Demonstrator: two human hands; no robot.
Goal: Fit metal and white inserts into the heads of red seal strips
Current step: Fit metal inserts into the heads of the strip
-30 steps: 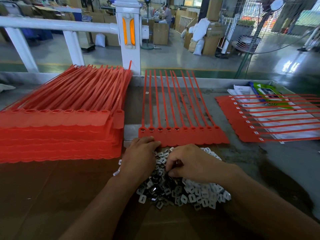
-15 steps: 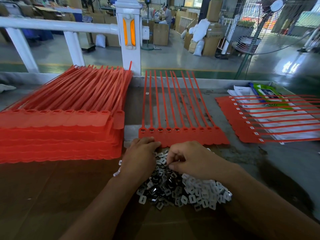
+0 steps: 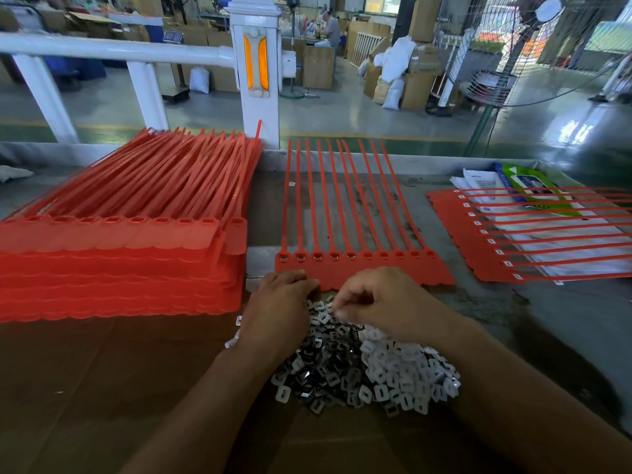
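**Both hands at the insert pile, below the middle sheet of seals**

The working sheet of red seal strips (image 3: 362, 271) lies flat on the bench (image 3: 564, 319), centre, just beyond the hands. Its long axis runs near to far. The joined heads and flat tags form the near edge, and the thin tails point away, fanning slightly rightward toward the far rim. The five heads on the left show a dark, shiny filling. In the others to the right I cannot tell.

The pile of inserts (image 3: 372, 371) sits just near of that sheet, dark metal pieces mostly to the left and white ones to the right.

The left hand (image 3: 277, 309) lies knuckles-up on the pile's left side, fingers bent under, tips at the sheet's near edge. Whether they hold anything cannot be told. The right hand (image 3: 386, 299) is over the pile's far edge, fingers curled with the thumb drawn close to them. What, if anything, is pinched there is hidden.

A tall stack of red strips (image 3: 119, 265) stands to the left, tails pointing far. Another sheet (image 3: 478, 248) lies right, turned so its tails point right, with white in its heads.
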